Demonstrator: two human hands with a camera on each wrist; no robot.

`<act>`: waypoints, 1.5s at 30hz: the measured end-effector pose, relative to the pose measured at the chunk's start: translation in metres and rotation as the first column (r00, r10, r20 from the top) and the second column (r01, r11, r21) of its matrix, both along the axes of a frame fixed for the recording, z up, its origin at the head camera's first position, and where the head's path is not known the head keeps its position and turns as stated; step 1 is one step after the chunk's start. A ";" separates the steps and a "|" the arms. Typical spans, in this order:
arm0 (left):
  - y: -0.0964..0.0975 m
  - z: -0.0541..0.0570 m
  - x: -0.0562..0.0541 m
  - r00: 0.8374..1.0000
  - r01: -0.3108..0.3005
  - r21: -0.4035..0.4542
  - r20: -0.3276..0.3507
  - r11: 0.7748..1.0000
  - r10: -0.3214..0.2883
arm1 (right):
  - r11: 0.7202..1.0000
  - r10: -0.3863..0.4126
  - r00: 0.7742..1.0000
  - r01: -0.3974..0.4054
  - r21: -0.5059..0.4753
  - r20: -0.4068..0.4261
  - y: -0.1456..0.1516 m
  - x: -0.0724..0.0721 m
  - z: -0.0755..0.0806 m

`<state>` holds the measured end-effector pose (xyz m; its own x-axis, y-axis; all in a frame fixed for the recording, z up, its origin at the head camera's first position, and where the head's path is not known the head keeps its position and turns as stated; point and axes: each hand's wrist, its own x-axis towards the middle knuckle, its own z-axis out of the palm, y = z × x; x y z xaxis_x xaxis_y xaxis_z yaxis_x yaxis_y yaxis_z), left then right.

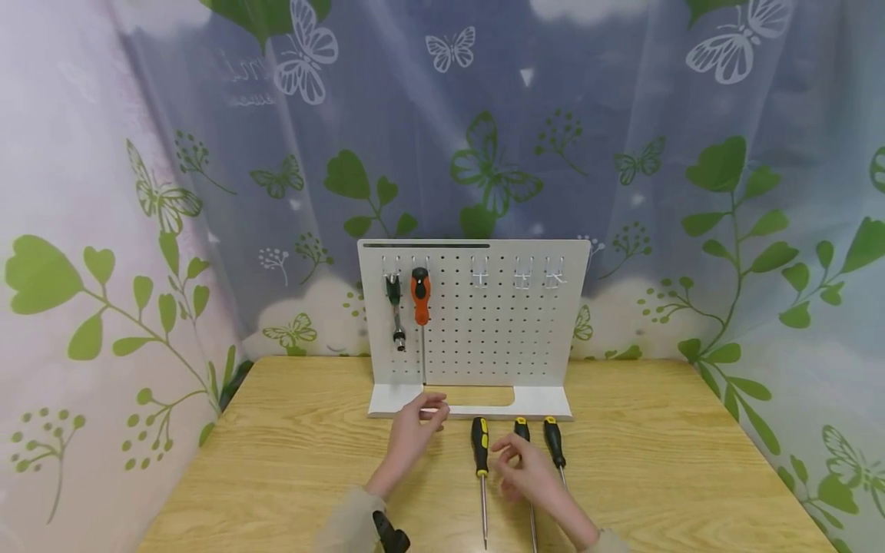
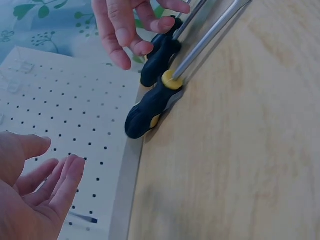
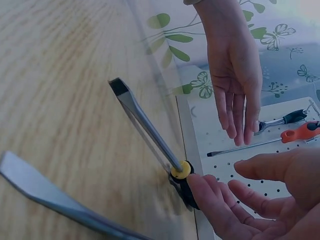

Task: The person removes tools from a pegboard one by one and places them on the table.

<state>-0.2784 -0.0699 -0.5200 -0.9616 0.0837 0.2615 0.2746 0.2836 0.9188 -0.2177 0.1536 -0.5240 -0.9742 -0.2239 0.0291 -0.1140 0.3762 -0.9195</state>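
Observation:
Three black-and-yellow screwdrivers lie on the table in front of a white pegboard: the left one, the middle one and the right one. My left hand hovers by the pegboard's base, fingers loosely bent and holding nothing. Between the left and middle screwdrivers is my right hand, partly covering the middle one. In the right wrist view, the right hand has its thumb and fingers apart, with nothing gripped; its fingertips overlap a screwdriver handle, and contact cannot be told.
On the board's left side hang a ratchet wrench and an orange-and-black screwdriver. Clear hooks are fixed along the board's upper right. A patterned curtain stands behind the wooden table.

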 end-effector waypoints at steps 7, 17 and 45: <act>-0.014 0.015 -0.009 0.999 -0.027 -0.048 -0.043 0.998 0.025 | 0.999 -0.028 0.999 0.028 0.017 -0.030 -0.005 -0.013 0.009; -0.029 0.044 -0.024 0.991 -0.101 -0.056 -0.089 0.993 0.095 | 0.995 -0.040 0.989 0.053 0.087 -0.143 -0.016 -0.031 0.030; -0.043 0.110 -0.076 0.983 -0.104 0.029 -0.149 0.994 0.107 | 1.000 -0.001 0.947 0.011 0.027 -0.322 -0.056 -0.114 0.063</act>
